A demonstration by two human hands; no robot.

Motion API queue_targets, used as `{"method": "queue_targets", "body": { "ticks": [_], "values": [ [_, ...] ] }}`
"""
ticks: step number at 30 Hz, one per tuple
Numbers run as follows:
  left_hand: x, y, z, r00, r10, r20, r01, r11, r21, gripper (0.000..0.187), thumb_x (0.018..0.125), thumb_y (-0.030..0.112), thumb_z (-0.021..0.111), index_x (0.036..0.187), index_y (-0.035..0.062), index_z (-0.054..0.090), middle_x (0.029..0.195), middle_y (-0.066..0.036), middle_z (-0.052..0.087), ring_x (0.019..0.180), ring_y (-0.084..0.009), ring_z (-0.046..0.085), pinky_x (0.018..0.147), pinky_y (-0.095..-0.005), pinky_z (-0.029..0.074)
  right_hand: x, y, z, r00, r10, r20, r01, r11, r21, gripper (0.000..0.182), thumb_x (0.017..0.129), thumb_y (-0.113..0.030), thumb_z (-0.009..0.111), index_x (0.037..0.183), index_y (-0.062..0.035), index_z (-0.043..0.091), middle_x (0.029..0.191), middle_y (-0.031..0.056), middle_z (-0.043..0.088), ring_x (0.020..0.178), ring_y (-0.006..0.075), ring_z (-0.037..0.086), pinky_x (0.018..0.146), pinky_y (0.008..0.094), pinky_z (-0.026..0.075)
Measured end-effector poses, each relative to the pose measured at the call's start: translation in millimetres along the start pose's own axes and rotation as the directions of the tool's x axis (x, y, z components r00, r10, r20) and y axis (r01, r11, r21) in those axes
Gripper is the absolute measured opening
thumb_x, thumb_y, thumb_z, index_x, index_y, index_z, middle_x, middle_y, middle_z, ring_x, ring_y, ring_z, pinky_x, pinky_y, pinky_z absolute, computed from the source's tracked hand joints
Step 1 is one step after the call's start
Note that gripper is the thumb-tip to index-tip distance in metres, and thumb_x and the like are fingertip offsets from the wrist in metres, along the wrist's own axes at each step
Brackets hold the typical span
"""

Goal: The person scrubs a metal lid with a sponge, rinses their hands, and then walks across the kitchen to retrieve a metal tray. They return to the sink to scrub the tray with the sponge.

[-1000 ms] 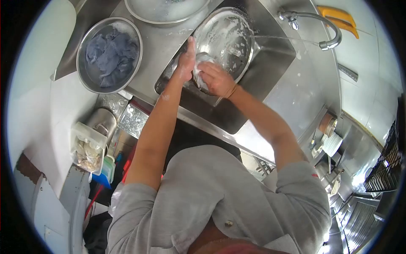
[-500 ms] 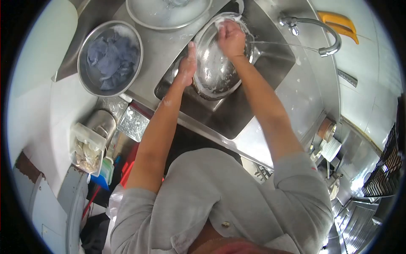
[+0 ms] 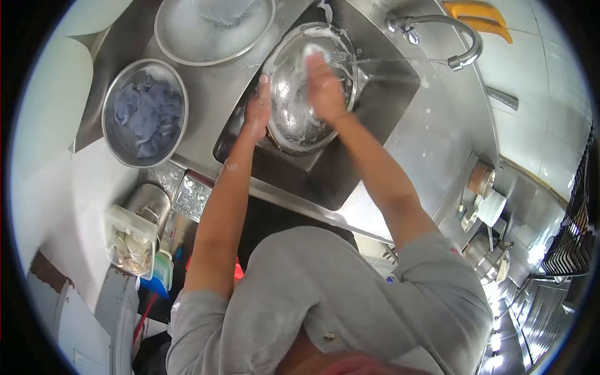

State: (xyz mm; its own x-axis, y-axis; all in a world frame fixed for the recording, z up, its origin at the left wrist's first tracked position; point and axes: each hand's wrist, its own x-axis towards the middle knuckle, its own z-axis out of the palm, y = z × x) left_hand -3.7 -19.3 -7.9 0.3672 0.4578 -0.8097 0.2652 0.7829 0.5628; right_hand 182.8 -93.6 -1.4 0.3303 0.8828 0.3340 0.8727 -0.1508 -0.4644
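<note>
A large steel basin point(image 3: 290, 103), streaked with white suds, sits in the metal sink point(image 3: 369, 134). My left hand point(image 3: 257, 107) grips the basin's left rim, thumb pointing up along the edge. Over the basin's upper middle is my right hand point(image 3: 325, 90), smeared by motion, its fingers closed on something white and foamy that I cannot make out. From the curved faucet point(image 3: 462, 60) a thin stream of water runs left toward the basin's right rim.
Left of the sink, a steel bowl point(image 3: 182, 125) holds wet blue-grey cloths point(image 3: 147, 115). A wide basin point(image 3: 215, 63) of soapy water stands behind it. An orange-handled tool point(image 3: 478, 15) lies by the wall. Below left is a clear plastic container point(image 3: 132, 240).
My right hand has moved down and inward across the basin from its upper right rim. My left hand keeps its grip on the rim. The whole view has shifted slightly.
</note>
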Motion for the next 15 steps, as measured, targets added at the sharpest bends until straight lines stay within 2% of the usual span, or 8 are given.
{"method": "queue_targets", "body": {
  "ticks": [1,2,4,7,9,10,13,15],
  "values": [
    [3.2,-1.3,-1.6,1.0,0.005,0.002,-0.005,1.0,-0.013,0.103,0.086,0.08,0.04,0.146,-0.004,0.036,0.149,-0.023,0.04,0.138,-0.029,0.039,0.112,-0.0364,0.03,4.2,22.3,-2.1,0.999,0.048,-0.003,-0.047,0.998,0.046,0.042,0.084,-0.003,0.054,0.126,0.0041,0.057,0.118,0.0274,0.062,0.112,0.04,0.061,0.1,0.0422,0.047],
    [-13.8,9.2,4.6,0.998,0.033,-0.054,-0.031,0.999,0.038,0.104,0.086,0.08,0.04,0.145,-0.0061,0.037,0.147,-0.024,0.043,0.136,-0.0289,0.042,0.111,-0.0364,0.032,38.8,20.2,-37.6,0.519,0.721,0.46,-0.8,0.599,-0.036,0.035,0.092,-0.008,0.053,0.125,0.0013,0.059,0.116,0.0265,0.064,0.109,0.0385,0.062,0.094,0.0398,0.049],
    [-13.8,7.2,4.3,0.997,0.007,-0.072,0.0,0.996,0.091,0.105,0.086,0.08,0.04,0.143,-0.0079,0.039,0.145,-0.023,0.046,0.132,-0.0287,0.045,0.109,-0.0368,0.033,22.7,19.0,-31.4,0.683,0.656,0.322,-0.717,0.687,0.121,0.031,0.094,-0.011,0.054,0.123,-0.0014,0.061,0.114,0.0262,0.064,0.108,0.0373,0.063,0.091,0.039,0.05],
    [-7.7,4.8,4.8,0.997,0.037,-0.074,-0.031,0.997,0.077,0.108,0.084,0.082,0.041,0.137,-0.013,0.045,0.137,-0.022,0.052,0.124,-0.0263,0.05,0.105,-0.036,0.037,9.7,-12.4,-5.5,0.999,0.04,-0.015,-0.035,0.968,0.249,0.035,0.091,-0.003,0.053,0.123,-0.0102,0.066,0.12,0.02,0.066,0.104,0.0325,0.066,0.091,0.0338,0.049],
    [-14.2,12.1,4.8,0.997,-0.015,-0.082,0.02,0.998,0.061,0.109,0.084,0.082,0.042,0.135,-0.0145,0.046,0.136,-0.023,0.054,0.122,-0.0251,0.051,0.104,-0.035,0.037,14.3,14.9,-8.4,0.99,0.096,0.105,-0.122,0.954,0.275,0.039,0.088,-0.001,0.054,0.125,-0.0091,0.065,0.122,0.0163,0.067,0.105,0.0262,0.066,0.092,0.0289,0.048],
    [6.0,-5.4,-0.9,0.999,0.035,-0.028,-0.035,0.999,0.007,0.11,0.084,0.082,0.043,0.134,-0.0159,0.046,0.135,-0.023,0.054,0.122,-0.0244,0.05,0.104,-0.0352,0.038,17.6,47.2,-4.5,0.884,0.438,0.164,-0.466,0.795,0.388,0.04,0.087,0.001,0.055,0.125,-0.0071,0.065,0.124,0.0156,0.066,0.109,0.0227,0.064,0.094,0.0279,0.047],
    [-9.1,5.6,7.2,0.992,0.077,-0.103,-0.067,0.993,0.102,0.11,0.083,0.082,0.044,0.134,-0.0157,0.046,0.134,-0.024,0.054,0.122,-0.0254,0.051,0.104,-0.0361,0.038,-11.7,78.7,-5.6,0.514,0.802,0.303,-0.755,0.256,0.604,0.037,0.086,0.0,0.061,0.121,-0.0088,0.069,0.115,0.0109,0.069,0.098,0.0164,0.065,0.093,0.0302,0.049],
    [-6.1,8.6,7.0,0.993,0.063,-0.104,-0.05,0.991,0.124,0.11,0.084,0.081,0.044,0.133,-0.0171,0.045,0.134,-0.025,0.054,0.122,-0.026,0.051,0.105,-0.0358,0.037,-40.3,65.9,-5.8,0.705,0.697,0.129,-0.632,0.535,0.561,0.038,0.086,0.0,0.06,0.122,-0.0097,0.069,0.121,0.0125,0.068,0.098,0.0159,0.064,0.095,0.0295,0.048]
  ]
}}
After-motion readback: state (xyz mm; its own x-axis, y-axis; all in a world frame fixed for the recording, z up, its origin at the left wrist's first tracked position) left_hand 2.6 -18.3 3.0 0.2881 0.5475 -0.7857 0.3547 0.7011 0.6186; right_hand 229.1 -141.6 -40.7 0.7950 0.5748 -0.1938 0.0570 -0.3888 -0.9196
